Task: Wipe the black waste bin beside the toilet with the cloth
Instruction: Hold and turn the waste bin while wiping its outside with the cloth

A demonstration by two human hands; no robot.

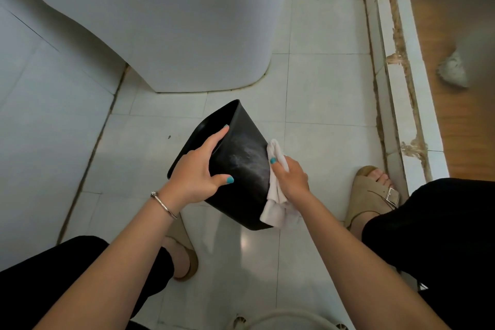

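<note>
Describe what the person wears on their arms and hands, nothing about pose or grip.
Both forearms are bare, with no sleeves in view. The left hand has a thin silver bangle at the wrist, with a small bead at its end. The fingers carry teal nail polish, also seen on the right hand. No gloves, rings or watch show.

Hidden / cropped bits only

My left hand (199, 169) hides part of the bin (241, 169) rim; my fingers inside it are out of sight. Cloth (276, 195) covers the bin's right side, and my right hand (290, 177) hides the cloth's middle. Toilet (174, 35) cut off at top. White shoe (452, 69) blurred. Round white thing (284, 320) cropped at bottom, can't identify.
</note>
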